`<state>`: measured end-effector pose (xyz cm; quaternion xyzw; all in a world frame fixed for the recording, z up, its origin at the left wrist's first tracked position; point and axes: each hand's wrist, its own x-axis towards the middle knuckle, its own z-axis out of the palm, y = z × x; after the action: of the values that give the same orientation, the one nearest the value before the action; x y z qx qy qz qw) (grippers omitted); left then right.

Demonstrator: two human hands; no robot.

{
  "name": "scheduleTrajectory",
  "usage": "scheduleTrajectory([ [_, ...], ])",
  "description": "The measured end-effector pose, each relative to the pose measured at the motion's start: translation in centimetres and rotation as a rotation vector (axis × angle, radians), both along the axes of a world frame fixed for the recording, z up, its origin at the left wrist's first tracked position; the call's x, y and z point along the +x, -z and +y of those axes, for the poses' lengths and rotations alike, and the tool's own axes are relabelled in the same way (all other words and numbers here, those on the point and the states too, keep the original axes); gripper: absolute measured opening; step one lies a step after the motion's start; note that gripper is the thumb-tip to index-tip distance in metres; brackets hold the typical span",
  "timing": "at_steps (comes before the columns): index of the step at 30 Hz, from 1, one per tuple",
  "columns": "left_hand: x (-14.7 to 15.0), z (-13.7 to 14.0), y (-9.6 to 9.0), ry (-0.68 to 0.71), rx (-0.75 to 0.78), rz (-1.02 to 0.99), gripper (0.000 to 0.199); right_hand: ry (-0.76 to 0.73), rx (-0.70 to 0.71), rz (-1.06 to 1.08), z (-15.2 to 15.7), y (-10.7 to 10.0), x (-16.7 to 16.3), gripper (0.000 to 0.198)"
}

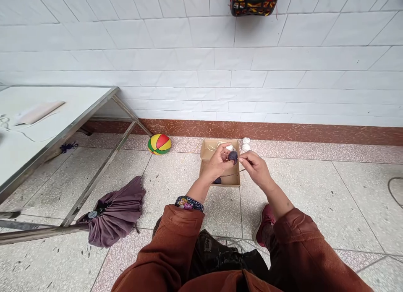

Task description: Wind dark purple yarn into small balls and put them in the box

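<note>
The left hand (218,162) partly hides a yarn ball (233,157).

Box (231,183) on the floor (302,187) before the wall (201,57), with one ball (217,181) inside at front left and two yarn balls (246,147) just right of its rear. Above it, the left hand (217,162) around another yarn ball (233,157); rightward, the right hand (256,168). Left of the box, a toy ball (159,144); farther left, the table (78,95).
</note>
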<state>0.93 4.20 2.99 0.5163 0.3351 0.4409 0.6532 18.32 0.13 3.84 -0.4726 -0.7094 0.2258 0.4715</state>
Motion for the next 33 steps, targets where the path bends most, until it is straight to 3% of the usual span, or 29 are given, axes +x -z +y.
scheduleTrajectory([
  [4, 0.0, -0.2, -0.3, 0.297, -0.057, -0.100, 0.065, 0.140, -0.039, 0.065, 1.2, 0.3, 0.8, 0.023],
  [6, 0.3, -0.1, -0.4, 0.352, -0.096, -0.189, 0.067, 0.187, -0.101, 0.091, 1.6, 0.7, 0.9, 0.022],
  [9, 0.9, 0.3, -0.1, 0.293, -0.115, -0.288, 0.067, 0.184, -0.188, 0.092, 1.8, 1.4, 1.0, 0.021],
  [12, 1.6, 0.9, 0.6, 0.124, -0.071, -0.291, 0.063, 0.143, -0.239, 0.013, 1.5, 1.7, 0.9, 0.016],
  [17, 2.3, 1.2, 1.2, -0.127, 0.018, -0.092, 0.059, 0.106, -0.314, -0.084, 1.0, 1.3, 0.6, 0.017],
  [21, 2.4, 1.1, 1.4, -0.221, 0.093, 0.025, 0.057, -0.017, -0.391, 0.038, 0.8, 0.6, 0.5, 0.027],
  [27, 2.6, 0.3, 1.7, -0.163, 0.302, 0.137, 0.040, 0.066, -0.425, 0.145, 1.3, 1.3, 0.6, 0.037],
  [33, 1.8, 0.5, 0.8, -0.057, 0.161, -0.056, 0.042, 0.040, -0.399, 0.175, 1.5, 1.7, 0.8, 0.036],
])
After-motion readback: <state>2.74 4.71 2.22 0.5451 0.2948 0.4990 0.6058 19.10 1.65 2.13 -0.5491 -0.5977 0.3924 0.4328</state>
